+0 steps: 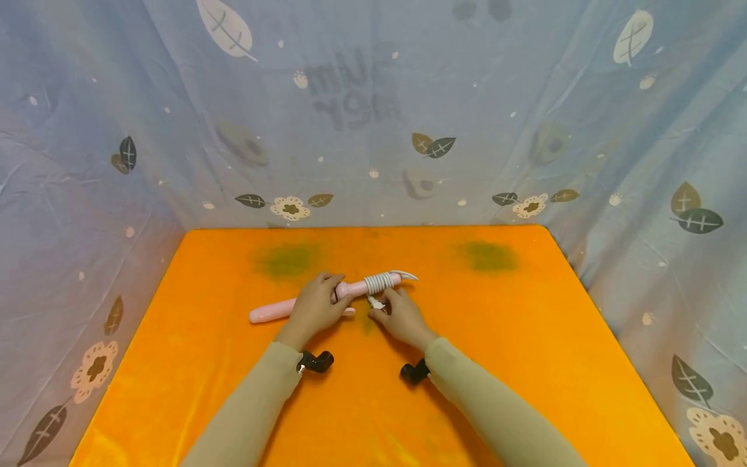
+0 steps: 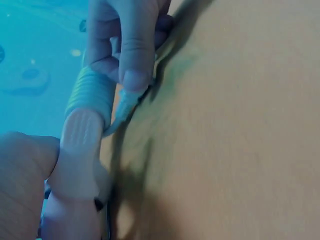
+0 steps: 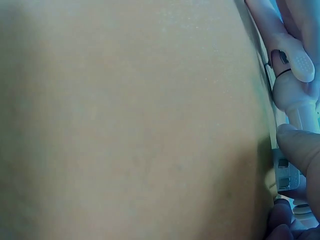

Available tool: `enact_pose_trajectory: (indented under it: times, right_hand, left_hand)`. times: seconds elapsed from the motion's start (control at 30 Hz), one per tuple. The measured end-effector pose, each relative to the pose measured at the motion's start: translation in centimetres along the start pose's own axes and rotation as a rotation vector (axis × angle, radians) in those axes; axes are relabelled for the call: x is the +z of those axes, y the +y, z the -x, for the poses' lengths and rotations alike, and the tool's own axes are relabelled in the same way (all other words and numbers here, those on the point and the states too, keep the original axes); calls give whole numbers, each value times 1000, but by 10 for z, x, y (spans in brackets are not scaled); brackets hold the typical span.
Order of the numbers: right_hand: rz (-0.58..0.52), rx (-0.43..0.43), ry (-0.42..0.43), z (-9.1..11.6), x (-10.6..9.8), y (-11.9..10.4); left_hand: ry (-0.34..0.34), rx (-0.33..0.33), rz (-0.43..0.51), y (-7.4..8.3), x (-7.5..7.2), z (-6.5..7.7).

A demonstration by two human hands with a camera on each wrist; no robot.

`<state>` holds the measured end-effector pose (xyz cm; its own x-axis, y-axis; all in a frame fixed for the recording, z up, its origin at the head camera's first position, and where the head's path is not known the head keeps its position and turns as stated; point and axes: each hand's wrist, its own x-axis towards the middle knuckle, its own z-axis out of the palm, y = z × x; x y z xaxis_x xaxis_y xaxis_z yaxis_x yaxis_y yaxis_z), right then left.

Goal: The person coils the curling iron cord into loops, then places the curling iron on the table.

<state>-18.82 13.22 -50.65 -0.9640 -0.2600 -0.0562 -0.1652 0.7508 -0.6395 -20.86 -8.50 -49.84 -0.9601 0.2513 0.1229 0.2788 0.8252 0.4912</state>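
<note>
A pink curling iron (image 1: 270, 312) lies slantwise over the table, its smooth barrel end to the left. Around its handle winds a pale cord (image 1: 379, 283) in several tight coils, with a loop sticking out past the handle's end. My left hand (image 1: 317, 306) grips the iron around its middle, near the clamp lever (image 2: 82, 132). Just below the coils, my right hand (image 1: 406, 320) pinches the cord's white plug (image 1: 376, 303) between thumb and fingers. In the right wrist view the plug (image 3: 286, 172) shows beside the thumb, close to the handle.
An orange cloth covers the table (image 1: 525, 363). Blue curtains (image 1: 373, 149) with leaf and flower prints hang behind it and on both sides. A black wrist camera (image 1: 317, 362) sits at the left sleeve, another camera (image 1: 414, 372) at the right one.
</note>
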Motion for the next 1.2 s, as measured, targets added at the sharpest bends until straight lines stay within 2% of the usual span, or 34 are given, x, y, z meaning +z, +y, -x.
enact_pose_trajectory:
  times: [0.2, 0.43, 0.77, 1.0, 1.1, 1.2]
  right_hand:
    - [-37, 0, -3, 0, 2, 2]
    - [-74, -8, -22, 2, 0, 6]
    - [-52, -13, -8, -1, 2, 6]
    - [-24, -18, 0, 9, -4, -4]
    - [37, -59, 40, 16, -16, -7]
    - [186, -187, 139, 22, -29, -7]
  left_hand:
    - [-17, 11, -26, -6, 0, 5]
    - [-4, 23, -33, -3, 4, 5]
    - [13, 23, -43, 0, 3, 9]
    - [16, 2, -83, -3, 4, 14]
    - [23, -11, -79, -1, 2, 19]
    - [37, -6, -83, 2, -2, 26]
